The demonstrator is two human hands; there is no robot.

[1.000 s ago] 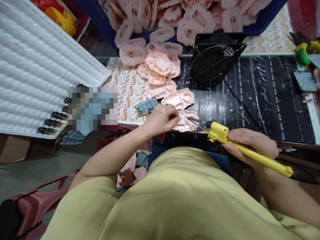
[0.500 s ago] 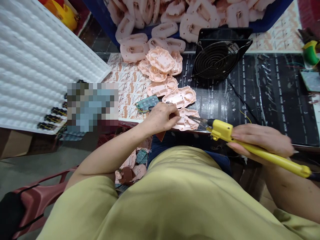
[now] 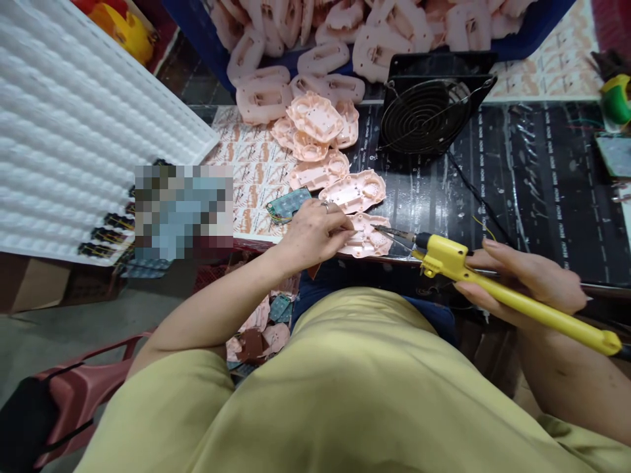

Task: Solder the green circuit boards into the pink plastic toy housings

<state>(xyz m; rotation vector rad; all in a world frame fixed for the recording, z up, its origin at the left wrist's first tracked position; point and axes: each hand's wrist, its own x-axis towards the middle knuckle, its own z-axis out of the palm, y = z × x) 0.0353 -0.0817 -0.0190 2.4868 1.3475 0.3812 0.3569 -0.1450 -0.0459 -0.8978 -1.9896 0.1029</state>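
My right hand (image 3: 530, 279) is wrapped round a yellow soldering iron (image 3: 446, 256) with a feed tube beside its tip. The tip reaches the pink plastic shell (image 3: 367, 244) lying at the table's front edge. My left hand (image 3: 318, 233), a ring on one finger, is pinched at the left side of that shell; what its fingertips hold, if anything, is too small to make out. Just above lies another pink shell (image 3: 355, 192), open side up. A green circuit board (image 3: 290, 202) with thin wires rests behind my left hand.
A black fan (image 3: 424, 118) stands behind the work. At the back, a blue bin (image 3: 197, 39) overflows with pink shells. More shells (image 3: 315, 118) are piled on the table. On the left leans a white ridged sheet (image 3: 98, 118); green-handled pliers (image 3: 615, 98) lie far right.
The fingers of my right hand have loosened and lifted a little on the soldering iron, which has shifted slightly right. My left hand stays at the shell with little movement.
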